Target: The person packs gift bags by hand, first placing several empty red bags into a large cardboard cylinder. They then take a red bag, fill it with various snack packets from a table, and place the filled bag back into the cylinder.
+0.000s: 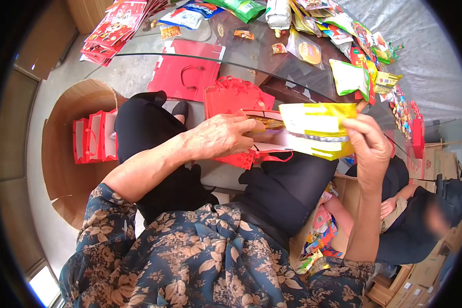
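Observation:
My right hand [369, 141] pinches the right end of a yellow and white snack packet [318, 128], which lies over the opening of a red paper gift bag [246, 154]. My left hand [223, 136] is at the bag's mouth, its fingers curled over the edge. Inside the bag, some brownish-yellow packaging shows in part. The bag is tilted above my lap, its red ribbon handle hanging below. Behind it are more red bags [231, 95] with ribbon handles.
A glass table [251, 64] ahead bears many snack packets [349, 77] and a stack of red printed bags [115, 28]. Left stands a cardboard box [61, 154] holding red bags [95, 136]. A snack-filled box [300, 241] and another person [410, 220] are at right.

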`<state>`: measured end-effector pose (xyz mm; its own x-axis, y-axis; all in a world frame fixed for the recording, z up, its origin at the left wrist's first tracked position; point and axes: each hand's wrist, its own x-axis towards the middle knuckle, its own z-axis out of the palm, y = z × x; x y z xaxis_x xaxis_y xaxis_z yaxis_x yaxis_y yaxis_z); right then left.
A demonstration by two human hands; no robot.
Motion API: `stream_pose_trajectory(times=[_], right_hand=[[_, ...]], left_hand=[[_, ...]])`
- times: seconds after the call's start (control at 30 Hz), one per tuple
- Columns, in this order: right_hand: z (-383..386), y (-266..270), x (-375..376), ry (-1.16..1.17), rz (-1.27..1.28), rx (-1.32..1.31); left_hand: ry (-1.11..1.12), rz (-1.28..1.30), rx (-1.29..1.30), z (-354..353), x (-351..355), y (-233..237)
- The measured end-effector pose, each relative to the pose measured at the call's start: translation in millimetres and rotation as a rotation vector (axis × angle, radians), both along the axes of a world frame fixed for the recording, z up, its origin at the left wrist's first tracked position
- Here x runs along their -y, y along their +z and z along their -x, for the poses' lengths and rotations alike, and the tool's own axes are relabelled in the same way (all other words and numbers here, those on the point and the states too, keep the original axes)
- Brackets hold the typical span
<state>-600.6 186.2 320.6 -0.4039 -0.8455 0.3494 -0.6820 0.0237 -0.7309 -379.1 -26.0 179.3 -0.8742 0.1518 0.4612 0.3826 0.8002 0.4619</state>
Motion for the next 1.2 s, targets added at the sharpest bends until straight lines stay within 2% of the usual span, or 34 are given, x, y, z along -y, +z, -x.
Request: stream_pose_trajectory(times=[0.1, 0.37, 0.5, 0.53, 0.63, 0.8, 0.9, 1.0, 1.13, 1.2], right_hand=[[-10.4, -7.5, 11.9, 0.109, -0.036, -0.030], [-14.5, -47.3, 35.8, 0.206, -0.115, -0.110], [-19.1, -79.4, 40.0, 0.307, -0.226, 0.034], [-20.9, -81.8, 40.8, 0.314, -0.324, 0.070], [-22.4, -84.8, 47.9, 0.276, -0.188, -0.027], [7.2, -73.8, 50.4, 0.127, -0.100, 0.020], [31.4, -82.1, 57.2, 0.009, -0.015, 0.226], [61.9, -96.3, 68.6, -0.148, -0.040, 0.345], [104.0, -117.4, 100.9, -0.291, -0.079, 0.173], [116.4, -125.8, 118.9, -0.340, -0.117, -0.011]], left_hand=[[0.006, 0.013, 0.027, -2.9, -0.5, -0.4], [0.026, 0.011, 0.029, -8.6, 1.0, 0.5], [0.019, 0.019, 0.028, -6.7, 0.6, -1.8], [0.020, 0.021, 0.031, -6.8, 0.8, -3.3], [0.023, 0.040, 0.044, -7.6, 1.7, -5.4], [0.015, 0.017, 0.023, -6.5, 2.2, -2.1], [0.008, -0.004, -0.031, -3.6, 3.0, -3.9], [0.027, 0.005, -0.034, -1.7, 3.5, -5.7], [0.049, -0.014, -0.023, -0.5, 3.5, -4.3], [0.047, -0.014, -0.015, -0.9, 4.5, -2.2]])
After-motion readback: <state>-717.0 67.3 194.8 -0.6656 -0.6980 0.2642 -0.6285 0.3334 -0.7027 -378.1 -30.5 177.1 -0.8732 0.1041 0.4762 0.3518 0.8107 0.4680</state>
